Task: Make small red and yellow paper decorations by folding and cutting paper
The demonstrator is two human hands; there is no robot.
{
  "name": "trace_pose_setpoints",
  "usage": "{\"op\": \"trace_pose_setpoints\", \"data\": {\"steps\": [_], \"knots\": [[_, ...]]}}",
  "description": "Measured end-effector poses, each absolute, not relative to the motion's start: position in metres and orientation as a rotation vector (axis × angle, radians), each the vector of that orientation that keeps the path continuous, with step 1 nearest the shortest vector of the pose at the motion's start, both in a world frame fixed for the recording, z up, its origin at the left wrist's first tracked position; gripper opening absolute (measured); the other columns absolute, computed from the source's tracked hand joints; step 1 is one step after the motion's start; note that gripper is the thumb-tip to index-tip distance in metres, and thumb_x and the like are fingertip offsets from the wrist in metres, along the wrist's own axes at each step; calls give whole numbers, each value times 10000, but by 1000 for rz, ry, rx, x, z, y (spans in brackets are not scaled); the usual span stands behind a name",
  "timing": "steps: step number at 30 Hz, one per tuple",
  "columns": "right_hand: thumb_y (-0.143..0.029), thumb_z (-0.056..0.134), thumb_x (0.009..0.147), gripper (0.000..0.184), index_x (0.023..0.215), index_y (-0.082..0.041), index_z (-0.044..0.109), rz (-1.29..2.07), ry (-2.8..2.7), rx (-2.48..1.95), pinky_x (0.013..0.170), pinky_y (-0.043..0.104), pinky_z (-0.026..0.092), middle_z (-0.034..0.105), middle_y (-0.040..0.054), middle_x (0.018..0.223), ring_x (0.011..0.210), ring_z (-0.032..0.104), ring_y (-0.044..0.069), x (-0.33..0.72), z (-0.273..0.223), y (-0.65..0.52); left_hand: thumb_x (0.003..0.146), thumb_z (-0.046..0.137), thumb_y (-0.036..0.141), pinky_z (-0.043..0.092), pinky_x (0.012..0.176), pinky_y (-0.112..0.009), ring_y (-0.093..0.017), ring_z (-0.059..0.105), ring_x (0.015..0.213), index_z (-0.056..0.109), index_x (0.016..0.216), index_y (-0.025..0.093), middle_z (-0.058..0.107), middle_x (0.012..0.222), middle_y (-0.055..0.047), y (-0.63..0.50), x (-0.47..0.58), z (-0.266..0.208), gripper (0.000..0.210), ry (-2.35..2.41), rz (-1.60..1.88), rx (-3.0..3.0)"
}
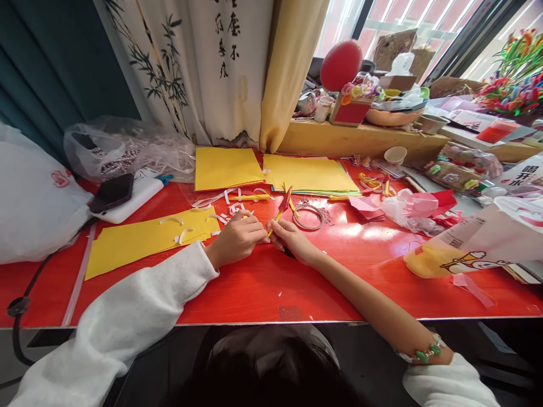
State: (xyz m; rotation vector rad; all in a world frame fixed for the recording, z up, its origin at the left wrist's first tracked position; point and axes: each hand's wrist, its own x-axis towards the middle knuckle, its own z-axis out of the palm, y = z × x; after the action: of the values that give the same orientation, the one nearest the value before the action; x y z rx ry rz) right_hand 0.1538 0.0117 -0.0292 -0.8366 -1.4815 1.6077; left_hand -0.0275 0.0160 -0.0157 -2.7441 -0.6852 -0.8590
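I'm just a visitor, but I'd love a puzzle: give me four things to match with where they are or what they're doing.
1. Right hand
2. Ring
3. Dark phone
4. Printed cup

A. At the right side of the red table
B. On a white slab
C. Pinching a slim yellow piece
D. Just beyond the right hand

Pairs: 1-C, 2-D, 3-B, 4-A

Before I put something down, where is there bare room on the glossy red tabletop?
The tabletop is mostly bare between the right forearm and the large printed cup with yellow contents, and between both forearms toward the near edge, apart from tiny scraps. Beyond the left hand it is crowded: curled white paper strips and yellow paper sheets.
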Motion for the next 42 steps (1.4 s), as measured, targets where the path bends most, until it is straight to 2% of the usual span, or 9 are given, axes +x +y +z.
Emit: {"op": "trace_pose_setpoints", "data": {"steps": [5, 7, 9, 15, 21, 25, 29, 37, 42], "knots": [[-525, 552, 835, 345, 801, -185, 502, 1532, -1342, -802, 416, 216, 244, 412, -72, 550, 416, 339, 56, 150, -30, 11, 876, 537, 357, 324, 944, -381, -209, 532, 1017, 633, 933, 206, 647, 1018, -59, 22, -27, -16, 188, -1022, -1095, -2791], [-481, 560, 847, 297, 846, -185, 525, 1443, -1203, -765, 420, 209, 270, 440, -62, 610, 428, 367, 48, 148, -30, 10, 821, 600, 432, 370, 941, -378, -220, 519, 1070, 565, 1115, 207, 595, 1128, -87, 25, -25, -15, 372, -1413, -1489, -2687], [-452, 564, 853, 266, 874, -188, 542, 1382, -1144, -755, 424, 209, 299, 474, -47, 670, 440, 399, 46, 147, -30, 10, 799, 608, 479, 429, 887, -347, -201, 560, 999, 499, 1192, 191, 597, 1077, -85, 25, -23, -14, 498, -1760, -1843, -2672], [-506, 554, 836, 306, 826, -201, 528, 1350, -1248, -815, 440, 239, 347, 528, -27, 706, 441, 440, 67, 144, -32, 9, 871, 492, 461, 439, 756, -274, -164, 608, 756, 651, 941, 172, 640, 766, -29, 14, -13, -12, 337, -1996, -1787, -2900], [-574, 526, 825, 389, 734, -198, 484, 1305, -1440, -925, 440, 241, 315, 469, -50, 558, 424, 411, 78, 146, -33, 7, 900, 448, 294, 438, 785, -290, -174, 595, 813, 654, 942, 162, 652, 866, -55, 9, -9, -14, 249, -1735, -1550, -2945], [-578, 531, 822, 406, 713, -189, 492, 1331, -1480, -935, 444, 239, 303, 462, -55, 528, 405, 391, 69, 149, -31, 8, 894, 470, 297, 435, 851, -304, -190, 598, 912, 653, 1029, 153, 659, 955, -72, 9, -11, -13, 270, -1719, -1511, -3028], [-538, 557, 825, 356, 799, -183, 537, 1442, -1246, -860, 436, 223, 307, 477, -55, 599, 417, 407, 56, 150, -29, 12, 888, 487, 409, 440, 851, -288, -166, 601, 885, 634, 1122, 170, 649, 1005, -57, 12, -13, -10, 366, -1900, -1788, -3035], [-525, 608, 790, 362, 752, -170, 548, 1544, -1161, -828, 448, 209, 298, 492, -39, 625, 460, 400, 52, 150, -27, 13, 841, 593, 361, 393, 570, -189, -55, 456, 605, 673, 858, 152, 573, 804, -19, 17, -14, -12, 225, -1843, -2919, -3013], [-539, 572, 817, 365, 737, -186, 525, 1575, -1284, -788, 494, 221, 301, 457, -44, 555, 492, 399, 80, 150, -29, 10, 824, 603, 309, 393, 526, -200, -55, 402, 559, 623, 755, 133, 516, 742, -8, 14, -13, -12, 190, -1868, -2950, -3154]]}}
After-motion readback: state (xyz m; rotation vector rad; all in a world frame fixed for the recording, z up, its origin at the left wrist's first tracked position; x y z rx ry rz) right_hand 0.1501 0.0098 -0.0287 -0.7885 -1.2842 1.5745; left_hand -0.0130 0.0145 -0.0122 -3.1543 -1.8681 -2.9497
